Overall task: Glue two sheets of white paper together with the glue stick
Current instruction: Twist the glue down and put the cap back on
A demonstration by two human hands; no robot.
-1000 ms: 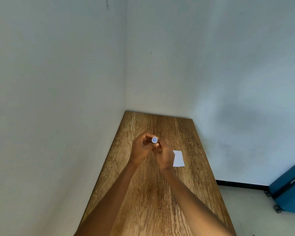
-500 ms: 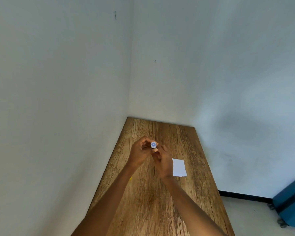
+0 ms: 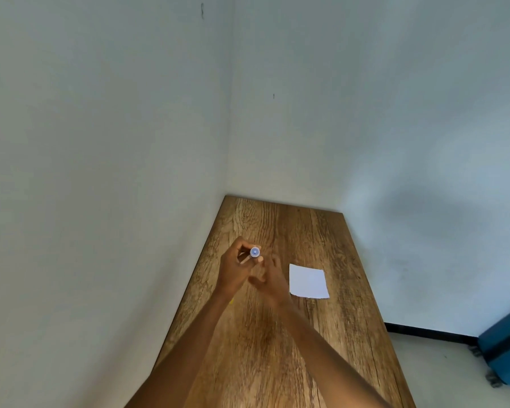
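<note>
My left hand (image 3: 236,270) grips the glue stick (image 3: 254,252) above the wooden table (image 3: 265,348), its round white-blue end turned toward me. My right hand (image 3: 270,282) hovers just below and right of the stick, apart from it, fingers loosely spread and holding nothing I can see. A small piece of white paper (image 3: 308,280) lies flat on the table to the right of my right hand. I can make out only one sheet.
A tiny yellow bit (image 3: 231,301) shows on the table beneath my left wrist. Walls close in the table's left and far sides. A blue suitcase (image 3: 507,351) stands on the floor at the lower right.
My right hand has come off the glue stick and dropped back toward me. The left hand keeps its hold on the stick. The paper has not moved.
</note>
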